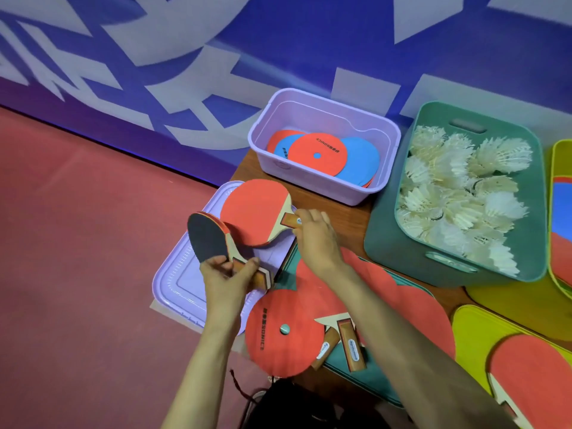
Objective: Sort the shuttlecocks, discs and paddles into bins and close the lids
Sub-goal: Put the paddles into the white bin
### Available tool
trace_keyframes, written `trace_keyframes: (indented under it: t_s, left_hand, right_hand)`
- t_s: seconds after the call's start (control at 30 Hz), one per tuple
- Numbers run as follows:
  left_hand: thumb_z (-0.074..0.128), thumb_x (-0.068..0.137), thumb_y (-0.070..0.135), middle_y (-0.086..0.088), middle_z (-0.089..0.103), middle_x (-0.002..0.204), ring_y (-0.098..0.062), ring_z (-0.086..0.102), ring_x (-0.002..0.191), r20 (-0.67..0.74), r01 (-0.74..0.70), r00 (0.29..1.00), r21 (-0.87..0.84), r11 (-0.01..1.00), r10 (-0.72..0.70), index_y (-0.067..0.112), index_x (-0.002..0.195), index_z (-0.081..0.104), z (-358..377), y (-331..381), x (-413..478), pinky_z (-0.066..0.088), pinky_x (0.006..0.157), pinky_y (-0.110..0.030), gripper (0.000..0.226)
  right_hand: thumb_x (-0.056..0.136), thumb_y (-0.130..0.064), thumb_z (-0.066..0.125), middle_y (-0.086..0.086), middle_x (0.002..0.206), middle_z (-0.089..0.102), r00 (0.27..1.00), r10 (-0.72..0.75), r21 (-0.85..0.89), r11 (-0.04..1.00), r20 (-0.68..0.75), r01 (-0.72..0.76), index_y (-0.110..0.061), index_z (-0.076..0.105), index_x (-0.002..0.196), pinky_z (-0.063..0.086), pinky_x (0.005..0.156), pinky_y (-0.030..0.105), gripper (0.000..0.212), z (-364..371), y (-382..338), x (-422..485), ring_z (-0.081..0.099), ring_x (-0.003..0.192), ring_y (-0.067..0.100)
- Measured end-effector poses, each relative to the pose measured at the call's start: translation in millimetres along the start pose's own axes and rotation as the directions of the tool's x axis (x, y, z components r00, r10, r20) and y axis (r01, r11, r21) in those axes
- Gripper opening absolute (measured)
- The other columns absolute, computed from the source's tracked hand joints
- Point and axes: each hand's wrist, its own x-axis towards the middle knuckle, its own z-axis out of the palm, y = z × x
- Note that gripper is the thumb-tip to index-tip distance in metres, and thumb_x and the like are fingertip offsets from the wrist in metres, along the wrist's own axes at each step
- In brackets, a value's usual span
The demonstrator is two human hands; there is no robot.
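My left hand [227, 275] grips the handle of a paddle with a dark face [206, 238], held over the purple lid [176, 283]. My right hand [315, 233] holds the handle of a red-faced paddle [253, 210] above the same lid. A red disc [278, 335] and more paddles [349, 345] lie on the teal lid [368, 379] under my right forearm. The purple bin [325, 187] holds red and blue discs [315, 153]. The teal bin [399, 246] is full of white shuttlecocks [461, 187].
A yellow lid [473, 329] at lower right carries another red paddle [535, 376]. A yellow bin [557, 212] shows at the right edge. The wooden table [337, 212] stands against a blue banner wall, with red floor to the left. A dark bag [288, 407] lies below.
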Motion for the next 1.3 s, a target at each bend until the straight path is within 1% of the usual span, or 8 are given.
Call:
trace_keyframes:
  t_s: [0.07, 0.23, 0.4, 0.53, 0.73, 0.9, 1.03, 1.3]
  left_hand:
    - [0.073, 0.078, 0.007, -0.016, 0.059, 0.067, -0.019, 0.057, 0.054, 0.012, 0.008, 1.000, -0.116, 0.993, -0.007, -0.007, 0.093, 0.047, -3, 12, -7, 0.051, 0.053, -0.027, 0.033]
    - [0.071, 0.081, 0.008, -0.020, 0.054, 0.120, -0.026, 0.064, 0.072, 0.018, 0.005, 1.000, -0.266, 0.964, -0.001, 0.005, 0.122, 0.041, -3, 28, -24, 0.053, 0.058, -0.024, 0.051]
    - [0.069, 0.081, 0.003, -0.008, 0.056, 0.116, -0.021, 0.066, 0.070, 0.117, -0.069, 0.988, -0.244, 0.967, 0.100, 0.009, 0.119, 0.044, 17, 44, -46, 0.053, 0.061, -0.025, 0.045]
    - [0.066, 0.079, 0.000, 0.001, 0.069, 0.087, -0.023, 0.066, 0.070, 0.249, -0.105, 0.953, -0.271, 0.957, 0.175, 0.001, 0.119, 0.049, 35, 56, -59, 0.055, 0.073, -0.042, 0.043]
    - [0.061, 0.071, 0.005, 0.006, 0.065, 0.109, -0.024, 0.067, 0.093, 0.359, -0.153, 0.895, -0.316, 0.936, 0.267, 0.012, 0.114, 0.055, 77, 68, -77, 0.052, 0.079, -0.042, 0.045]
    - [0.060, 0.071, -0.008, -0.001, 0.059, 0.090, -0.026, 0.063, 0.087, 0.521, -0.093, 0.803, -0.371, 0.924, 0.290, 0.007, 0.104, 0.048, 130, 76, -96, 0.054, 0.072, -0.032, 0.039]
    - [0.053, 0.074, -0.014, -0.013, 0.060, 0.109, -0.033, 0.060, 0.102, 0.644, 0.015, 0.726, -0.367, 0.930, 0.242, 0.009, 0.105, 0.049, 188, 72, -130, 0.052, 0.089, -0.049, 0.039]
    - [0.037, 0.087, -0.017, -0.020, 0.064, 0.101, -0.028, 0.069, 0.088, 0.730, 0.282, 0.673, -0.403, 0.871, 0.121, 0.018, 0.108, 0.044, 320, 40, -243, 0.052, 0.085, -0.038, 0.041]
  right_hand:
    - [0.089, -0.008, 0.052, 0.011, 0.119, 0.056, 0.998, -0.021, 0.019, 1.000, -0.063, 0.022, -0.009, 0.051, 0.128, 0.038, 0.094, 0.038, 0.039, -8, -1, -7, 0.045, 0.108, 0.030]
    - [0.080, -0.003, 0.060, 0.011, 0.107, 0.061, 0.964, -0.114, 0.013, 0.993, -0.241, 0.121, -0.006, 0.056, 0.123, 0.047, 0.086, 0.045, 0.043, -30, -5, -19, 0.053, 0.096, 0.033]
    - [0.072, -0.006, 0.070, 0.012, 0.099, 0.065, 0.910, -0.108, -0.043, 0.994, -0.401, 0.099, -0.003, 0.062, 0.112, 0.052, 0.077, 0.039, 0.042, -54, -4, -28, 0.059, 0.086, 0.035]
    - [0.072, -0.005, 0.071, 0.009, 0.101, 0.064, 0.854, -0.055, -0.082, 0.997, -0.518, 0.015, -0.006, 0.061, 0.113, 0.048, 0.081, 0.039, 0.042, -84, 8, -41, 0.057, 0.091, 0.030]
    - [0.080, -0.005, 0.061, 0.012, 0.107, 0.060, 0.754, 0.116, 0.046, 0.993, -0.646, -0.113, -0.006, 0.058, 0.117, 0.036, 0.089, 0.034, 0.037, -135, 49, -70, 0.050, 0.098, 0.030]
    - [0.086, -0.008, 0.057, 0.014, 0.112, 0.060, 0.665, 0.235, 0.137, 0.971, -0.709, -0.197, -0.004, 0.056, 0.122, 0.033, 0.090, 0.033, 0.035, -166, 103, -104, 0.050, 0.102, 0.033]
    - [0.087, -0.008, 0.055, 0.016, 0.111, 0.061, 0.608, 0.296, 0.170, 0.951, -0.737, -0.258, -0.002, 0.056, 0.120, 0.032, 0.090, 0.033, 0.033, -197, 162, -138, 0.052, 0.102, 0.037]
    - [0.091, -0.009, 0.056, 0.015, 0.117, 0.059, 0.561, 0.371, 0.241, 0.925, -0.740, -0.293, -0.004, 0.056, 0.122, 0.039, 0.092, 0.041, 0.032, -269, 301, -224, 0.050, 0.107, 0.034]
